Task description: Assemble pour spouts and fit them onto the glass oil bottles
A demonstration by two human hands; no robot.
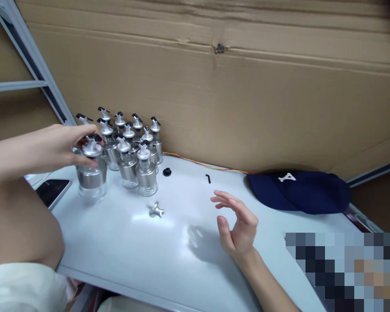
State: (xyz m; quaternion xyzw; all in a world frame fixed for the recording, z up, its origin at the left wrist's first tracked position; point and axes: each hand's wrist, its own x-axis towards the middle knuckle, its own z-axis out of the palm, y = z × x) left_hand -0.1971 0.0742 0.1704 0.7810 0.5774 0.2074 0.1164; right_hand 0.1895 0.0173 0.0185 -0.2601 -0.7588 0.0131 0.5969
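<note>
At the left, my left hand [79,145] grips the metal pourer top of a glass oil bottle [92,180] with a silver band. Its base looks slightly blurred, so I cannot tell whether it touches the table. Beside it stand several similar bottles [147,177] with silver pourers and black flip levers. My right hand [237,225] hovers over the table with fingers apart, holding nothing. Between the hands lie a silver pourer spout [156,210], a black stopper [167,172] and a small bent black lever [208,178].
A phone [53,191] lies at the left edge of the pale table [123,255]. A navy cap [302,193] rests at the back right, near thin coloured wires [204,165]. Cardboard [195,99] walls the back. A pixelated patch hides the lower right corner.
</note>
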